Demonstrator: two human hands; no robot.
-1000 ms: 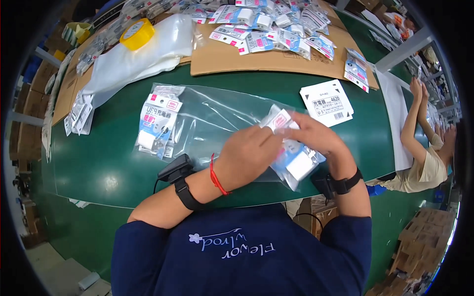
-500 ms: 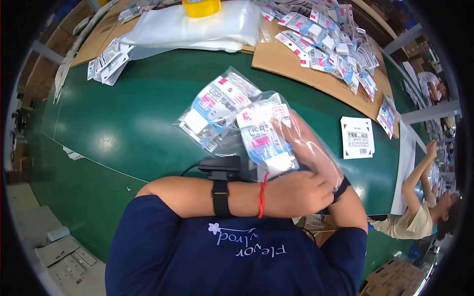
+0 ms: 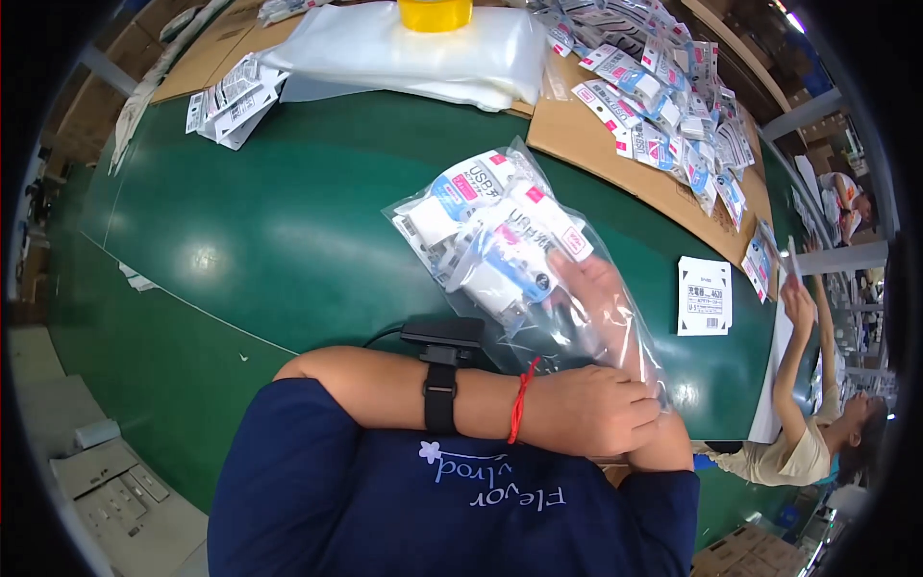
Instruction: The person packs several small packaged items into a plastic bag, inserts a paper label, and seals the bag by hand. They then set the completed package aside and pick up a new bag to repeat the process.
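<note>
A large clear plastic bag lies slanted across the green table in front of me. My right hand reaches inside it, fingers closed on a packaged USB charger with a white, pink and blue card. Another charger pack sits in the bag's far left part, partly covered by the held one. My left arm crosses my body. At its end my left hand is closed on the bag's mouth edge, beside my right forearm.
Many charger packs are heaped on cardboard at the far right. Stacked clear bags carry a yellow tape roll. Printed labels lie right, folded cards far left. A co-worker is at the right.
My right hand has pushed its charger pack deeper into the bag, up against and over the other pack. My left hand stays at the bag's mouth. The whole view has shifted slightly.
</note>
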